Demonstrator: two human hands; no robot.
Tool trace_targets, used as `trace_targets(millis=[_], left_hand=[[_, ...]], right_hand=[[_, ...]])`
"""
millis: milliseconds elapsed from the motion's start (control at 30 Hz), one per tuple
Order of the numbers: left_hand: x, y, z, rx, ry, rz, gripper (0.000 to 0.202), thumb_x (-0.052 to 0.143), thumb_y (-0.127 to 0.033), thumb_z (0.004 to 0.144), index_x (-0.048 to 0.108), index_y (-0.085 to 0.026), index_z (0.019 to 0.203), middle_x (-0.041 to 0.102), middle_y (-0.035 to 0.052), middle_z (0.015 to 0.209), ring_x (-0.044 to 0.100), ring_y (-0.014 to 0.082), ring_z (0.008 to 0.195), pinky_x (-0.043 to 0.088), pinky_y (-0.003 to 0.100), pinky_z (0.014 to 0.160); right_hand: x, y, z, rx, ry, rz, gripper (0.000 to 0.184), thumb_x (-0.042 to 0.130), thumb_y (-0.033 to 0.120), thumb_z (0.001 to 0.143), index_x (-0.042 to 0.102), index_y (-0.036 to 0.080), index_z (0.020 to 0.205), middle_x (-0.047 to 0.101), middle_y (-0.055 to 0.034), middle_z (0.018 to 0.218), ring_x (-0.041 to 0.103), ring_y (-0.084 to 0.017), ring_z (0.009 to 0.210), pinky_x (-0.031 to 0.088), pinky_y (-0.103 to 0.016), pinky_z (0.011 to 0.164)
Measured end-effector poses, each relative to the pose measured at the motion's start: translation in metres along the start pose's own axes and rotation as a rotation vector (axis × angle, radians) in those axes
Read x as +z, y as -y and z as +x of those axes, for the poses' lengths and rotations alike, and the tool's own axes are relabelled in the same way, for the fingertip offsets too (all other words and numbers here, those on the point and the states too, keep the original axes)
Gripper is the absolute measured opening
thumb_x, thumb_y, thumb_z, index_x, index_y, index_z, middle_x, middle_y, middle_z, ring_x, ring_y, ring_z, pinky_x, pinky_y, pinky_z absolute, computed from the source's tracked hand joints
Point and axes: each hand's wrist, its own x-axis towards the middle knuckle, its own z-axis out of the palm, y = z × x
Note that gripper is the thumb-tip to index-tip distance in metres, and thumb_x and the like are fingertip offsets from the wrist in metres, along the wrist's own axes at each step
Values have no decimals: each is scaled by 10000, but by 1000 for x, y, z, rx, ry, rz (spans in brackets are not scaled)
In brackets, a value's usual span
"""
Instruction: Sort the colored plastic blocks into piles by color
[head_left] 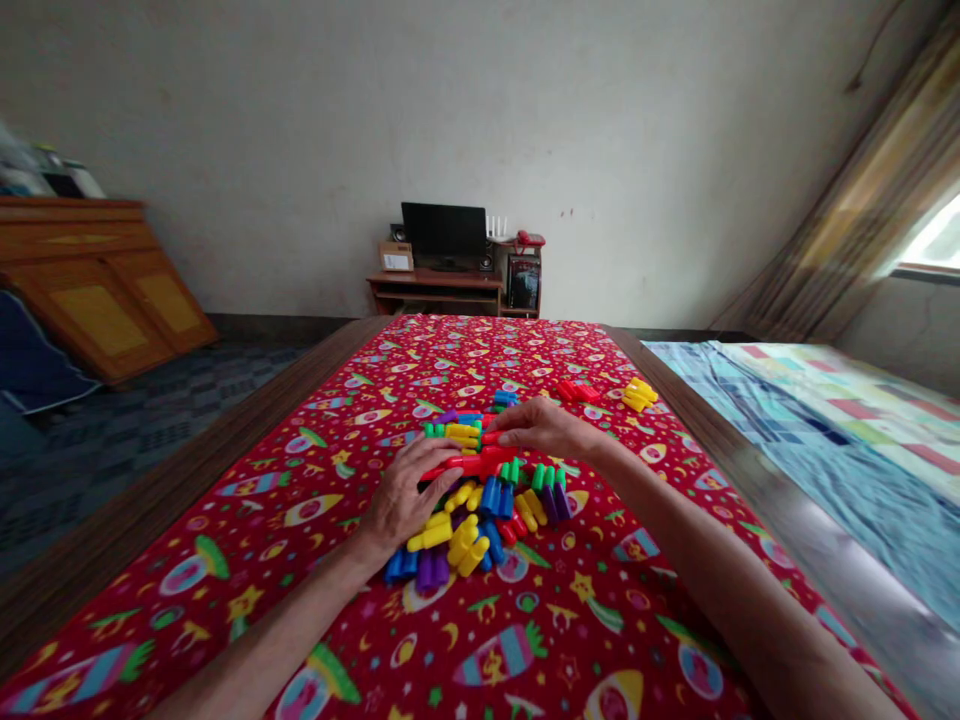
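The right grip (544,430) has its thumb and fingertips pinched on a small red piece (491,438), just beside a yellow piece (461,432) with green bits at its ends. The left grip (401,490) curves over the near left side of the same cluster, fingers touching it; whether it grasps anything or merely rests there I cannot tell. A longer red piece (484,462) lies between the two grips, partly hidden by the left fingers. Just to the right of the left grip and on its near side sits a loose heap: a blue piece (499,495), yellow pieces (467,545) and a purple piece (433,570). Below the right grip stands a purple piece with green ends (557,502). Beyond the right grip, apart from the heap, lie a group of red pieces (577,391) and, farther right, a group of yellow pieces (639,394). Under both grips a red patterned cloth (420,650) covers the tabletop (247,425). Far ahead of them stands a black monitor (444,235); a bed (825,450) lies well to their right.
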Motion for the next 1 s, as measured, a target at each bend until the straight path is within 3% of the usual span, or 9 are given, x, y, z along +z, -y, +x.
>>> trace_targets(millis=[100,267,400,600,667,767,867,1000], left_hand=[[-2,-1,1,-34,-7,-38,299,457,-420,944,669,-212,981,699,70,1063,642,205,1024,502,346,945],[-3,-2,1,-54,-32,-85,277,472,-397,940,656,-198,994,697,69,1057,639,200,1034,490,319,963],[-2,-4,1,-76,-19,-93,279,470,-396,937,655,-193,989,706,69,1044,650,202,1017,492,317,955],[-2,-6,2,-92,-10,-73,310,459,-425,927,663,-194,959,718,72,1009,657,213,996,498,327,945],[-3,-7,2,-103,-13,-67,319,454,-431,926,664,-193,960,721,73,1007,659,213,995,495,331,951],[-4,-8,2,-119,-8,-68,348,438,-450,929,667,-191,967,722,78,1022,662,216,993,501,330,941],[-5,-9,3,-145,-6,-68,393,413,-486,930,667,-189,973,724,82,1026,663,220,989,511,325,920],[-5,-9,3,-196,-7,-70,441,383,-535,927,665,-200,976,726,67,1006,666,218,962,524,313,881]], right_hand=[[-26,-10,-6,38,-69,-45,348,684,420,743,746,128,922,698,-27,777,579,-127,669,449,-236,616],[-71,-50,-22,197,-565,-342,245,607,342,756,734,133,766,645,-2,628,552,-131,595,398,-228,561],[-73,-69,-33,411,-691,-638,187,558,215,765,729,140,754,672,-20,658,593,-149,651,386,-228,597],[-64,-62,-39,663,-773,-975,269,484,220,853,731,158,940,720,-117,889,628,-191,760,327,-251,578],[-61,-55,-35,610,-777,-992,276,465,226,873,728,150,913,716,-113,850,613,-181,726,315,-254,574],[-46,-35,-22,344,-701,-869,272,475,238,888,721,138,826,691,-63,729,567,-134,635,322,-238,582],[-12,-8,-7,24,-437,-631,318,473,303,924,716,136,802,666,-22,679,541,-100,591,339,-214,585],[43,19,2,-213,-142,-553,241,539,319,919,683,167,1038,695,-49,859,594,-120,710,366,-211,630]])
